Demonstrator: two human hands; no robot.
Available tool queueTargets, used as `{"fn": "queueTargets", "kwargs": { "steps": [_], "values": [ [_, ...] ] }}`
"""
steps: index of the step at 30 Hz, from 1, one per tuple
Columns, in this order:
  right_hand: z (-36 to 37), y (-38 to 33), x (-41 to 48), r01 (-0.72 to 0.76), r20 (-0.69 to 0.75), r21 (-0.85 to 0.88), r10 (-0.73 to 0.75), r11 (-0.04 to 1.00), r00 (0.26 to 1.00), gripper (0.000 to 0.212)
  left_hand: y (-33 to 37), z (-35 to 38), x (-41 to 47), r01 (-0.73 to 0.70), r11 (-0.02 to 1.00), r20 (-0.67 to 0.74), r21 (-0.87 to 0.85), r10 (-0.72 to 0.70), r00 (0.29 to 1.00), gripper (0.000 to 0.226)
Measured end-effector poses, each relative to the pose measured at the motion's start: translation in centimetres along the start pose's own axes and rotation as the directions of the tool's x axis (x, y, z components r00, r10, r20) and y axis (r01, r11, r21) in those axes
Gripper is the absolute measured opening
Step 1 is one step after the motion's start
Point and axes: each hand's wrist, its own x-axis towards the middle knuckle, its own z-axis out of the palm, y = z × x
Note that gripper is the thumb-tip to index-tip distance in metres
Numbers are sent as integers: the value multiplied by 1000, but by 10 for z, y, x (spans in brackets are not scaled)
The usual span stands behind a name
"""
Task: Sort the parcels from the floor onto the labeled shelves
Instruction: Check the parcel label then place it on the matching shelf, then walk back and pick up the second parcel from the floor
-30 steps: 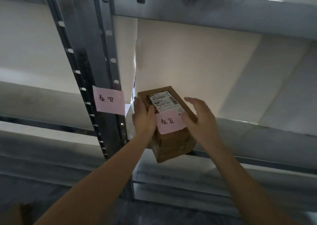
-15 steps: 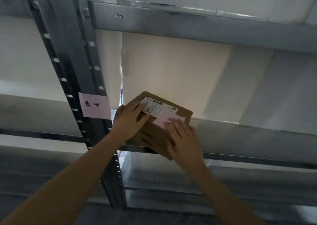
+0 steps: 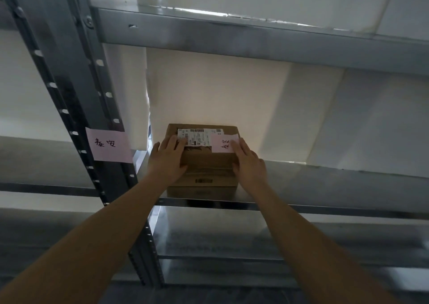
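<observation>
Placement is finishing: left hand (image 3: 167, 162) and right hand (image 3: 249, 164) are pressing flat, fingers spread, on the parcel (image 3: 204, 164) sitting mid-frame on the shelf (image 3: 348, 183); releasing likely comes next.

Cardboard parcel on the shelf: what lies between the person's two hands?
In the head view, the parcel itself: its brown top, with the white shipping label and pink note, spans from left hand to right hand.

Left: grey perforated steel upright (image 3: 69, 108) blocks passage.
Right: bare metal shelf board (image 3: 343, 185) beside brown cardboard parcel (image 3: 204, 164), open.
Above: steel crossbeam (image 3: 255, 41) caps.
</observation>
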Motion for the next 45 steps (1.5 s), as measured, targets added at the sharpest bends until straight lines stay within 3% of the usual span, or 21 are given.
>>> {"fn": "queueTargets", "kwargs": {
  "steps": [3, 6, 12, 17, 26, 39, 45],
  "values": [
    [0, 11, -3, -111, 7, 139, 112, 984, 994, 76, 13, -1, -2, 30, 998, -10, -47, -31, 999, 78],
    [-7, 32, -16, -159, -12, 186, 164, 970, 986, 84, 33, -2, 0, -26, 998, -34, -66, 23, 999, 83],
    [-57, 97, -49, -100, -244, 123, 127, 987, 961, 76, 119, -8, 15, -280, 954, -56, -110, 275, 960, 90],
    [-115, 171, -93, -223, -378, 100, 244, 970, 893, 77, 220, -9, 26, -384, 903, -106, -193, 370, 923, 89],
    [-222, 328, -237, -417, -447, -106, 331, 903, 831, 81, 425, -21, 30, -599, 759, -192, -255, 567, 801, 89],
    [-366, 484, -474, -785, -656, -229, 504, 575, 561, 81, 727, -41, -25, -790, 510, -345, -340, 714, 609, 89],
    [-412, 526, -559, -901, -741, -150, 558, 407, 375, 82, 852, -56, -61, -865, 336, -408, -373, 778, 478, 90]
  ]
}}
